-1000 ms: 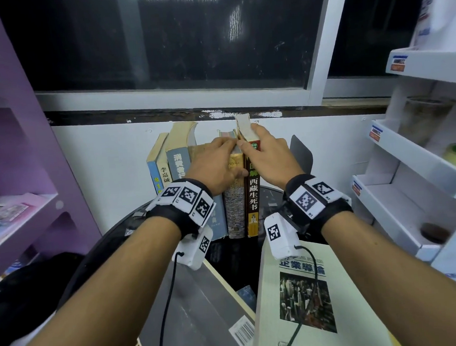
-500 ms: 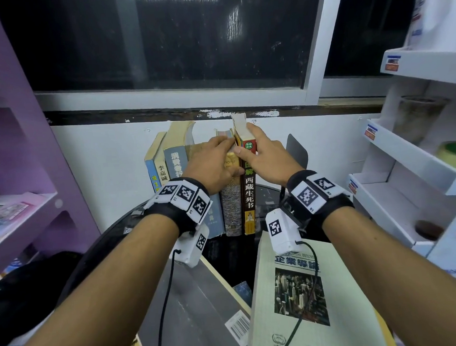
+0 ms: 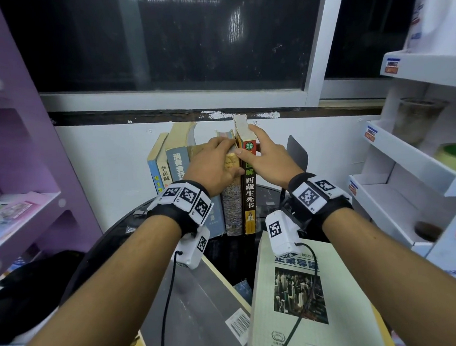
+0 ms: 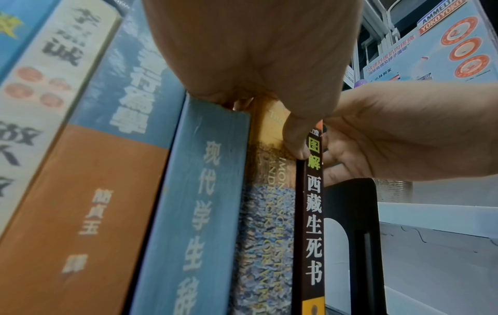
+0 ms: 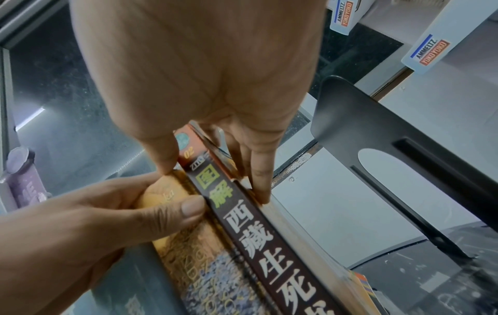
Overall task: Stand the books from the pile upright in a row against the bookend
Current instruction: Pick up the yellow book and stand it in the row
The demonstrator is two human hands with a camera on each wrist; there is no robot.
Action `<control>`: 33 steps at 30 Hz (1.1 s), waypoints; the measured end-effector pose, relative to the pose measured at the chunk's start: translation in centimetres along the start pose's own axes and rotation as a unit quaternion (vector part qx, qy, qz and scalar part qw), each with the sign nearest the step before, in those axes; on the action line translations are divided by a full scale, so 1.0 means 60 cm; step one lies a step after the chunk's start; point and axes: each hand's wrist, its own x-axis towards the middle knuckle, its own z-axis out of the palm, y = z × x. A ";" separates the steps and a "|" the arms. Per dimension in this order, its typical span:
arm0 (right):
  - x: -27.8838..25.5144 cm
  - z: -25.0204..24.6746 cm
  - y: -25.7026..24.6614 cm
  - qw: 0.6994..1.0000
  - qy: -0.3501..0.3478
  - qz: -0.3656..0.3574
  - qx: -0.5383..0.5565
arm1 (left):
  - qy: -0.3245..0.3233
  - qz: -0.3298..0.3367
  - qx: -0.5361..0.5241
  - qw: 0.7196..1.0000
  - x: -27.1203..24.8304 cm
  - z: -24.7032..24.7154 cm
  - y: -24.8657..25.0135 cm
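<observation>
Two hands meet at the top of the upright row of books [image 3: 208, 179], which stands on our dark round surface [image 3: 266, 197] against the white wall. Largest around us are the purple shelf unit [image 3: 18, 160] on the left and the white display rack [image 3: 423, 159] on the right. Next comes the pale green book [image 3: 311, 302] lying flat near us on the pile, beside a grey book [image 3: 193, 305] with a barcode sticker. In the row we count two blue-spined books at the left end, then a blue-and-orange one, a slate-blue one, a mottled yellow-and-blue book [image 4: 266, 213] and, at the right end, the dark brown book [image 3: 248, 187]. Our right hand [image 3: 268, 160] holds that brown book by its top, thumb on the spine side and fingers [image 5: 260, 183] curled down its far cover. Our left hand [image 3: 213, 168] grips the mottled book just beside it, thumb [image 5: 188, 210] pressed where the two spines touch. The black bookend [image 3: 297, 154] stands upright to the right of the brown book, a gap between them, and our right fingers sit in that gap.
</observation>
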 end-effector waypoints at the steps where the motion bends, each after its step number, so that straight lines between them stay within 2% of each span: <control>1: 0.001 0.000 0.000 1.000 0.000 0.002 0.001 | 0.003 0.000 -0.001 1.000 0.000 0.000 0.000; 16: -0.027 -0.015 -0.016 1.000 -0.004 0.020 -0.015 | 0.001 -0.002 -0.016 1.000 -0.028 -0.007 0.011; 24: -0.081 -0.045 -0.036 0.999 -0.007 0.047 -0.025 | 0.024 -0.007 -0.033 0.999 -0.068 -0.031 0.036; 29: -0.141 -0.068 -0.039 0.994 -0.066 0.070 -0.054 | 0.043 -0.022 -0.053 0.997 -0.107 -0.042 0.058; 33: -0.194 -0.082 -0.026 0.979 -0.126 0.104 -0.121 | -0.002 -0.041 -0.075 0.996 -0.148 -0.040 0.085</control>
